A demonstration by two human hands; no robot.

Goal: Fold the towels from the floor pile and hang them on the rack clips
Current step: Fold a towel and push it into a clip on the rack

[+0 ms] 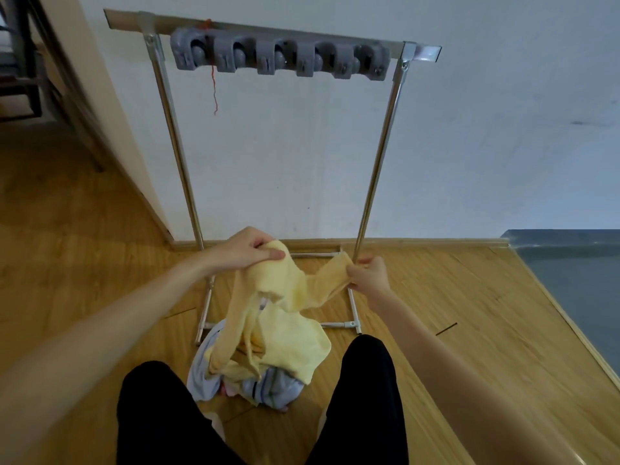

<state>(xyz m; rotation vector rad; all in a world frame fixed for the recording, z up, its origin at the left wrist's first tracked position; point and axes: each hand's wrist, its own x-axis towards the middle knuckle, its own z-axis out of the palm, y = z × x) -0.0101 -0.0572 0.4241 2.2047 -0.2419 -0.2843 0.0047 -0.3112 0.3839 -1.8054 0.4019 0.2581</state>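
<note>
We pinch the yellow towel [285,297] in our left hand [241,251] and right hand [367,275], above the floor pile [255,380] near the rack [379,182]; find two corners, pull taut, fold evenly before reaching the clips [280,58]

From my feed the yellow towel [292,297] looks like soft, matt cloth with a fine nubbly weave. The rack [174,129] poles are shiny polished metal, the clips [278,58] are dull grey plastic, and the floor [436,297] is smooth wood planks with a slight sheen. The wall [302,146] is matt paint.
</note>
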